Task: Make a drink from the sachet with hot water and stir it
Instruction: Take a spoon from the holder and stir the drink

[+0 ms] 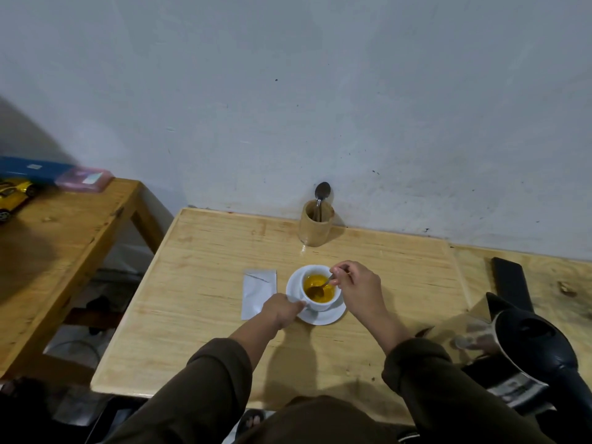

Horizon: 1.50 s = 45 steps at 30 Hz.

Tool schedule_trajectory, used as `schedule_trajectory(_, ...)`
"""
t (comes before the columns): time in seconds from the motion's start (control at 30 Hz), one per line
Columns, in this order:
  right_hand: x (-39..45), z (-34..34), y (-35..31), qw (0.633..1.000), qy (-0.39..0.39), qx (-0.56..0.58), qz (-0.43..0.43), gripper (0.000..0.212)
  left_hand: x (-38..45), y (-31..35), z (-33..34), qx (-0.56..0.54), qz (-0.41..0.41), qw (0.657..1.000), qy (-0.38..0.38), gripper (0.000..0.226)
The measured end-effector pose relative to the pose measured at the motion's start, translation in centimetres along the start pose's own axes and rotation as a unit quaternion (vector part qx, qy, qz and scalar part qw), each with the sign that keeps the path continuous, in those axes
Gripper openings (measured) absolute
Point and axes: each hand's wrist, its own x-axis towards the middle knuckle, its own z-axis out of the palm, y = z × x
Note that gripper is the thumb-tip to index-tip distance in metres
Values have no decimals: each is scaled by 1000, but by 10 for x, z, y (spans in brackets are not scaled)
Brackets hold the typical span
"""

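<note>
A side table (64,225) is standing off to the left, a gap separating it from the main table (205,331). The torn sachet (258,291) is lying flat just left of the saucer (323,318). The left hand (282,310) is pinching the cup (304,283) at its near side, steadying it. The right hand (358,285) is gripping a spoon (323,285) dipping into the yellow drink. The kettle (525,357) is sitting at the right edge; open tabletop is lying in front.

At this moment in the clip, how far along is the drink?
Done: the sachet lies torn open on the table, and the cup holds yellow liquid, so water is in. In hand: the right hand stirs with a spoon while the left hand steadies the cup. Left: finishing the stir.
</note>
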Motion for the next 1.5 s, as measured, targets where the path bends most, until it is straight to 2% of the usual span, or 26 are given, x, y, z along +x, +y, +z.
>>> schedule_trajectory(0.2, 4, -2, -1, 995, 3, -74, -72, 16, 2, -1, 0, -16, -6, 1000, -7, 51)
schedule_trajectory(0.33, 2, 3, -1, 993, 10, -64, -102, 16, 2, -1, 0, -22, -5, 1000, -8, 48)
schedule_trajectory(0.57, 3, 6, -4, 996, -19, -23, -89, 14, 1, -2, -1, -31, -10, 999, -10, 48)
schedule_trajectory(0.77, 5, 3, -2, 992, -5, -81, -102, 18, 2, -3, 0, -34, -12, 999, -8, 50)
schedule_trajectory(0.9, 2, 3, -2, 992, -3, -65, -112, 17, 3, -3, 0, -28, -7, 1000, -6, 49)
schedule_trajectory(1.2, 4, 5, -2, 998, -16, -21, -63, 14, 3, -3, 3, -23, -3, 1000, 2, 49)
schedule_trajectory(1.33, 5, 4, 2, 994, 2, -69, -88, 17, 1, -1, 3, -26, -3, 1000, 8, 54)
schedule_trajectory(1.5, 0, 5, 1, 994, -1, -40, -102, 17, 3, -2, 3, -25, -3, 1000, 7, 52)
